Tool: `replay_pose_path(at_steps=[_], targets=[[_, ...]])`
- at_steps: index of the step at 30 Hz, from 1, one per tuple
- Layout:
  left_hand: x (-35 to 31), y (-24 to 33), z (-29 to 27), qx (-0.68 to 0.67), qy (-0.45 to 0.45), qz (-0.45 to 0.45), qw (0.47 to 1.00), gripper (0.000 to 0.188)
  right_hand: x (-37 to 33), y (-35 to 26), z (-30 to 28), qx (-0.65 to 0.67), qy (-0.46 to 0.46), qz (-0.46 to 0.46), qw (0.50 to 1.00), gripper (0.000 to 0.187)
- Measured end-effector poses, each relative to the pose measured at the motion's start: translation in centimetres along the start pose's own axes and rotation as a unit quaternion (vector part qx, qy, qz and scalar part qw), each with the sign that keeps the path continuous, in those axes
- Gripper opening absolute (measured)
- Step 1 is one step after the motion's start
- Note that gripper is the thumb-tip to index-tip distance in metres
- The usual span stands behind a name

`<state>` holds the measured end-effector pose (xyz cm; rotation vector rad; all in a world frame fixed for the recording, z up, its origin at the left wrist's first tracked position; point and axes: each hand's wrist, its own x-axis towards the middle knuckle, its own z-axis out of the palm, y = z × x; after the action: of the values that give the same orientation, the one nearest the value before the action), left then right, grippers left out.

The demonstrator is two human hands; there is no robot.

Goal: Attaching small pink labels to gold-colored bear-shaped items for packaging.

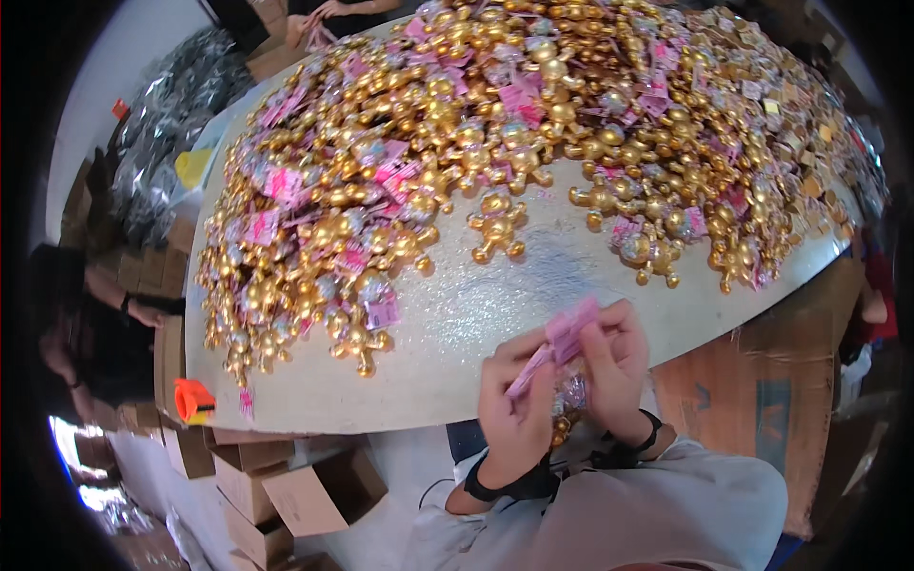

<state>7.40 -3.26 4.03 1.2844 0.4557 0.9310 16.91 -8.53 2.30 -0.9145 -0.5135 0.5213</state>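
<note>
Looks like the step of working a pink card (574,328) with the fingers, perhaps folding or straightening; too small to tell which. Judging from the grip, best taken as unfinished: bent into more than one panel, with a narrow strip angled down to the left and a broader part rising to the right.

Pinches the lower-left strip narrowly in the left hand (514,404), with thumb raised against curled fingers. Grips the broader part in the right hand (614,366), with thumb laid along the near face and fingers bent behind. Closed on the same card from both sides, then, and nowhere spread wide.

Just below the card, between palms and wrists, a clear wrapper (571,388), and under that a gold figure (562,431), partly hidden. Cannot tell for sure whether joined to the card, nor whether touched by either palm. Above the lap (628,514), at the near edge of the counter (457,333) as seen from overhead.

Beyond the fingertips, across bare counter, a lone figure (497,226) at the front of a large heap (419,181) of similar gold pieces with pink cards. Well apart from both hands.

Next, would call for steadying the strip on the left, pressing the panels into line on the right, and minding the wrapper against snagging or creasing.
</note>
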Motion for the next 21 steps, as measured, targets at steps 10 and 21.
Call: replay_pose_path(at_steps=[10,21], targets=[[0.4,-0.8,0.8,-0.187,-0.031,0.061,0.98,0.021,-0.7,-1.4,-1.2,-0.37,-0.208,-0.36,0.831,0.016],[-0.5,0.6,0.3,-0.065,0.013,-0.081,0.995,0.056,0.7,-1.9,-4.1,-0.369,-0.358,-0.292,0.807,0.027]])
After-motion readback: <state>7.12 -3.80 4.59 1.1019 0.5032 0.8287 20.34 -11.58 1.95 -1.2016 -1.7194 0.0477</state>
